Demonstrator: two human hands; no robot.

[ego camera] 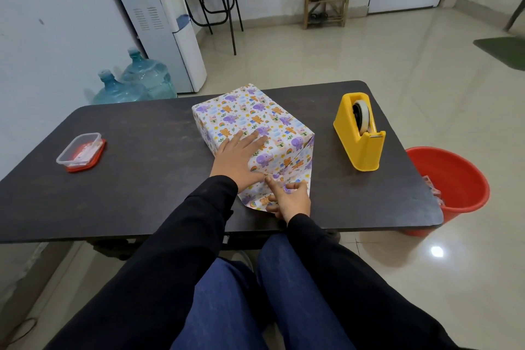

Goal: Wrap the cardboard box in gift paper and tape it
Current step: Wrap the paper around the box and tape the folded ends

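Box: the box [250, 119] sits mid-frame on the dark worktop [142, 133], covered in animal-print gift paper [287, 162].
Left hand: the left hand [241, 156] lies flat, fingers spread, pressing the near top.
Right hand: the right hand [289, 199] pinches the loose end flap, low centre.
Tape dispenser: the yellow tape dispenser [360, 133] stands right of the box, apart from it.

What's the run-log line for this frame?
stage: end flap fold | left hand: flat on box | right hand: pinching paper | tape dispenser: untouched
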